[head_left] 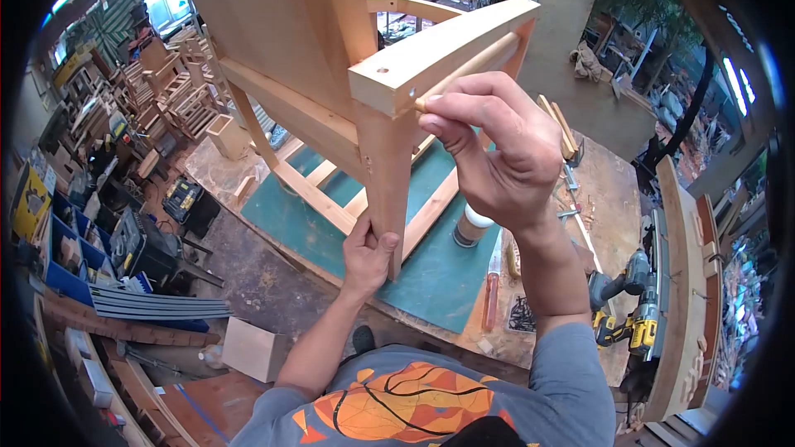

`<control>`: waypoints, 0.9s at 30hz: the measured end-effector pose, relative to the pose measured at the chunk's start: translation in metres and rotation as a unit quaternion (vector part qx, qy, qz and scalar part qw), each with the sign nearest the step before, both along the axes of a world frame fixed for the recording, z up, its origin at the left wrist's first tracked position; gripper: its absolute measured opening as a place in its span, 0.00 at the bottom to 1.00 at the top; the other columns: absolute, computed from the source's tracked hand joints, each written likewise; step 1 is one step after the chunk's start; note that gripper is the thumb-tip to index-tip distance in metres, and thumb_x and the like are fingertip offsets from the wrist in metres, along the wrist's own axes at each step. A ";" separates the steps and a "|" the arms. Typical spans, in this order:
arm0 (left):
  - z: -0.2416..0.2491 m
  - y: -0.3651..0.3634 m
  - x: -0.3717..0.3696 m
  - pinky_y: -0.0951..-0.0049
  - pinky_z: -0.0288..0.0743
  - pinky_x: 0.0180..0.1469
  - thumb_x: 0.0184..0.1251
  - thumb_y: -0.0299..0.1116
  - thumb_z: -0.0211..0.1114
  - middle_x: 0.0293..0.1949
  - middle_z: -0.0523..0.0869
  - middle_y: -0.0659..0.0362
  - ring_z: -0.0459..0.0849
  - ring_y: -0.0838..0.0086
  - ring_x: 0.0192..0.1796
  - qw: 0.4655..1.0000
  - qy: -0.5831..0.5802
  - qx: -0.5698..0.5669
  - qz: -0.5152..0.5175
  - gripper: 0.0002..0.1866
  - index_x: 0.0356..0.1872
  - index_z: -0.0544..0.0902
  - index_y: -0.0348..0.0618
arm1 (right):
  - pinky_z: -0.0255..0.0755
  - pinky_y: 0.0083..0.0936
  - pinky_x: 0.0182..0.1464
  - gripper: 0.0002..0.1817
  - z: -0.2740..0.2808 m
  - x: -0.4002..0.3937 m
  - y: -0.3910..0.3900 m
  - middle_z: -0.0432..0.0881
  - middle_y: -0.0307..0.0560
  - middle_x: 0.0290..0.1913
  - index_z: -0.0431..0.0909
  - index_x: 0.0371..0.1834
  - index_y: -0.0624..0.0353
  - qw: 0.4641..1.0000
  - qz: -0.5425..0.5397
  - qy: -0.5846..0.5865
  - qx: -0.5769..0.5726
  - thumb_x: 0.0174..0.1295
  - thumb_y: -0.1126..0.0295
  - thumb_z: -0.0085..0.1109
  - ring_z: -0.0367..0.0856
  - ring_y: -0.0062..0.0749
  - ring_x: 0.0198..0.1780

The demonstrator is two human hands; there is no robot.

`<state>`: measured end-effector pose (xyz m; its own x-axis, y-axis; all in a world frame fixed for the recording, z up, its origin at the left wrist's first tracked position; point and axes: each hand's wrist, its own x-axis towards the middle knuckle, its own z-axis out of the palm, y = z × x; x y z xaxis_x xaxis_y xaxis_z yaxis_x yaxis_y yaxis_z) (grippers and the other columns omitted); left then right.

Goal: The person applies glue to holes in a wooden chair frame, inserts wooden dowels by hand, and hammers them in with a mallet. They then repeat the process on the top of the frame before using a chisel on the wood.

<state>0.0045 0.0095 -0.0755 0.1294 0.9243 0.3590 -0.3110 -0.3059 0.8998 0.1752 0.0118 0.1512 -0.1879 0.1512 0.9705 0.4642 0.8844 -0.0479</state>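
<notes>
A light wooden chair frame point(385, 165) stands on a green mat point(431, 290) on the workbench. My left hand point(368, 257) is wrapped round the lower part of its near leg. Between thumb and forefinger, my right hand point(505, 132) pinches a thin wooden dowel point(484, 60), which slants back along the side of the armrest point(451, 41). The dowel's near tip shows at my fingertips, close to a small hole in the armrest's end. Another round hole is visible on the armrest's top face.
A jar point(472, 226) stands on the mat beneath my right hand. Nearby lies an orange-handled tool point(492, 294). Cordless drills point(642, 323) sit at the bench's right edge. A cardboard box point(252, 349) is at lower left, and stacked wooden frames point(157, 99) fill the left background.
</notes>
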 end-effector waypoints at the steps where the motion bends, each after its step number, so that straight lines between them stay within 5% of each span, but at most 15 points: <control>1: 0.000 0.002 0.000 0.74 0.73 0.56 0.66 0.57 0.74 0.52 0.83 0.61 0.79 0.79 0.52 1.000 -0.003 -0.002 -0.010 0.41 0.67 0.74 0.32 | 0.79 0.28 0.30 0.10 0.003 -0.001 0.001 0.84 0.48 0.33 0.86 0.39 0.63 1.000 -0.015 -0.012 0.009 0.54 0.82 0.73 0.86 0.34 0.31; 13: 0.006 -0.001 -0.003 0.73 0.72 0.61 0.67 0.55 0.73 0.55 0.81 0.59 0.78 0.77 0.56 0.999 -0.009 -0.006 -0.037 0.41 0.68 0.72 0.30 | 0.78 0.26 0.31 0.08 0.014 -0.017 -0.011 0.82 0.49 0.33 0.83 0.38 0.65 0.978 -0.175 -0.100 0.055 0.58 0.81 0.72 0.83 0.33 0.31; 18: 0.004 0.001 -0.002 0.82 0.72 0.53 0.69 0.49 0.73 0.52 0.81 0.59 0.78 0.82 0.51 0.998 -0.037 0.020 -0.040 0.37 0.66 0.72 0.30 | 0.79 0.23 0.35 0.10 0.043 0.005 -0.004 0.82 0.48 0.33 0.81 0.39 0.66 0.978 -0.053 -0.173 -0.103 0.59 0.79 0.74 0.84 0.29 0.32; 19: 0.003 0.000 -0.006 0.81 0.72 0.54 0.69 0.49 0.73 0.52 0.81 0.59 0.78 0.82 0.52 0.998 -0.029 0.008 -0.057 0.37 0.66 0.72 0.30 | 0.79 0.20 0.36 0.14 0.043 0.002 -0.011 0.81 0.44 0.34 0.81 0.48 0.66 0.975 -0.009 -0.095 -0.199 0.61 0.77 0.73 0.82 0.22 0.34; 21: 0.006 0.003 -0.005 0.81 0.72 0.55 0.69 0.49 0.73 0.52 0.81 0.59 0.78 0.82 0.53 0.997 -0.023 0.003 -0.077 0.37 0.67 0.72 0.30 | 0.78 0.25 0.34 0.18 0.035 -0.003 -0.009 0.79 0.41 0.27 0.81 0.49 0.65 0.974 0.060 0.009 -0.217 0.58 0.71 0.76 0.83 0.25 0.31; 25: 0.006 0.001 -0.003 0.81 0.74 0.51 0.68 0.50 0.74 0.50 0.82 0.60 0.79 0.83 0.49 0.999 -0.023 0.009 -0.041 0.38 0.67 0.72 0.30 | 0.75 0.26 0.32 0.16 0.045 0.010 -0.007 0.80 0.42 0.25 0.84 0.46 0.63 0.964 0.064 -0.017 -0.256 0.58 0.70 0.76 0.81 0.27 0.29; 27: 0.003 0.005 -0.005 0.81 0.74 0.50 0.67 0.51 0.75 0.50 0.83 0.60 0.79 0.83 0.48 0.999 0.000 0.002 -0.038 0.39 0.67 0.72 0.29 | 0.72 0.27 0.30 0.10 0.058 0.010 -0.004 0.80 0.43 0.24 0.86 0.38 0.61 0.973 -0.043 -0.155 -0.166 0.58 0.68 0.76 0.79 0.27 0.26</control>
<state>-0.0003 0.0143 -0.0723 0.1982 0.9105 0.3630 -0.3335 -0.2856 0.8984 0.1849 0.0076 0.2095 -0.4361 0.4754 0.7641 0.5731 0.8013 -0.1715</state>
